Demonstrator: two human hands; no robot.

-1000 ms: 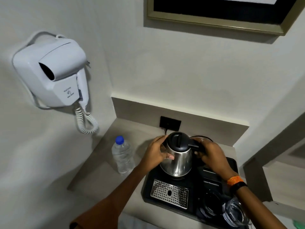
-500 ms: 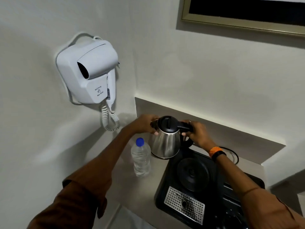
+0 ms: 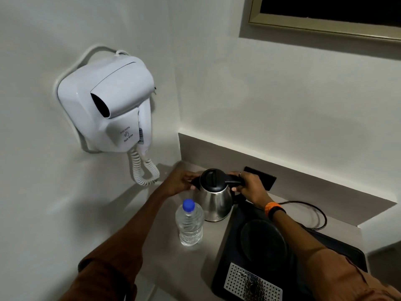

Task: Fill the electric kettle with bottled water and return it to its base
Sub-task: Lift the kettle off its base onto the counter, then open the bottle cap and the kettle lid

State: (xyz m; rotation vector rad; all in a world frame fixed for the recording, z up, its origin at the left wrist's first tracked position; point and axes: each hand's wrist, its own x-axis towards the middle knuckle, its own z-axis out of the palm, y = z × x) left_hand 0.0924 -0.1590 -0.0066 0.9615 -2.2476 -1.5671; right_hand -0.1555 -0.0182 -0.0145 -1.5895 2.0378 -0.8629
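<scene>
A steel electric kettle with a closed black lid stands on the grey counter, left of its round black base. My right hand grips the kettle's black handle. My left hand rests against the spout side of the kettle. A clear water bottle with a blue cap stands upright in front of the kettle, cap on, untouched.
The base sits in a black tray with a perforated metal drip grid. A black cord loops behind the tray toward a wall socket. A white wall hair dryer with a coiled cord hangs at the left.
The kettle has been lifted off its base and set down on the counter to the left, behind the bottle. Both hands stayed on it. The view has shifted left.
</scene>
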